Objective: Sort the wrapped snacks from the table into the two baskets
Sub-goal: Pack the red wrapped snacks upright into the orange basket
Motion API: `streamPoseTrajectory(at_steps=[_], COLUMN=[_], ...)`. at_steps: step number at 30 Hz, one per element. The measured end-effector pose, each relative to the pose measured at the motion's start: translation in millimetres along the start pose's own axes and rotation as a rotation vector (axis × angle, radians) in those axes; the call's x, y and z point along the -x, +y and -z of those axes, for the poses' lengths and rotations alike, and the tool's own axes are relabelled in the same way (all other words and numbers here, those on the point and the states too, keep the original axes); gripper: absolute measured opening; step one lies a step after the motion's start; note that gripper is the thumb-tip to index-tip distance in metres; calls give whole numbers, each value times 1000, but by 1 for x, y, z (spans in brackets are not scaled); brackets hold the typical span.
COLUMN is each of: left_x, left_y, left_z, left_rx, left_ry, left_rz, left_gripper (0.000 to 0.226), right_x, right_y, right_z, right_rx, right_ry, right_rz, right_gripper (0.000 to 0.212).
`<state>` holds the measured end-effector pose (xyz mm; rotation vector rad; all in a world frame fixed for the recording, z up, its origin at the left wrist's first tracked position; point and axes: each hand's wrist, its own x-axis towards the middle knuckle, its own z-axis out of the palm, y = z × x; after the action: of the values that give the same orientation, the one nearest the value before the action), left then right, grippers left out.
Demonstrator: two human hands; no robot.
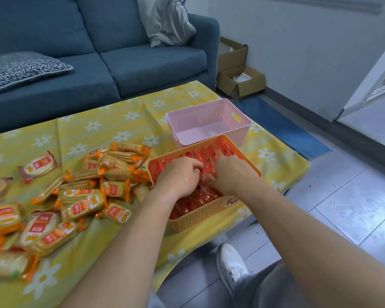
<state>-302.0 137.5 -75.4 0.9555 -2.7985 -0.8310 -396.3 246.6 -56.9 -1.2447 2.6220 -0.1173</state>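
Setting: living room with a blue fabric sofa [98, 63] behind a low table [125, 121] draped in a yellow daisy-print cloth; grey tiled floor and open cardboard boxes [240, 81] off to the right.
Orange basket: an orange woven-plastic basket [200, 216] sits at the table's near right edge, packed with red-wrapped snacks [207, 155] standing on edge in rows, likely so that more fit.
Pink basket: a pink perforated plastic basket [209, 116] stands just behind the orange one, nothing visible inside it; it looks reserved for the other kind.
Unsorted pile: orange-and-yellow wrapped cracker packs [93, 190] lie heaped on the cloth, left of the orange basket and touching its left wall, with a few round rice-cracker packs [38, 166] further left.
Left hand [180, 176]: inside the orange basket, fingers curled down among the red packs; whether it grips one, I cannot tell.
Right hand [229, 174]: beside the left, fingers buried in the same row, grip likewise hidden.
Judgement: both hands seem to be tidying the red rows; the cracker pile lies just left of the left forearm, not yet sorted.
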Motion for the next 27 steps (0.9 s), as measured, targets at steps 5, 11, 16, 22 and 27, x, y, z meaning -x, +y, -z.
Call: streamPoseTrajectory(at_steps=[5, 11, 16, 22, 27], left_x=[11, 40, 67, 114, 128], left_y=[-5, -29, -84, -170, -210], left_z=[9, 39, 83, 97, 72], left_rx=[195, 382, 401, -239, -423], left_ry=[100, 318, 389, 156, -75], left_rz=[-29, 62, 215, 364, 249], left_gripper=[27, 25, 20, 71, 85], right_x=[2, 21, 29, -14, -48], right_y=[2, -38, -91, -177, -216], right_z=[10, 17, 26, -30, -68], right_rx=[-134, 77, 0, -125, 91], right_ry=[-81, -30, 308, -48, -73], right_rz=[-32, -94, 107, 396, 327], right_gripper=[53, 12, 25, 59, 86])
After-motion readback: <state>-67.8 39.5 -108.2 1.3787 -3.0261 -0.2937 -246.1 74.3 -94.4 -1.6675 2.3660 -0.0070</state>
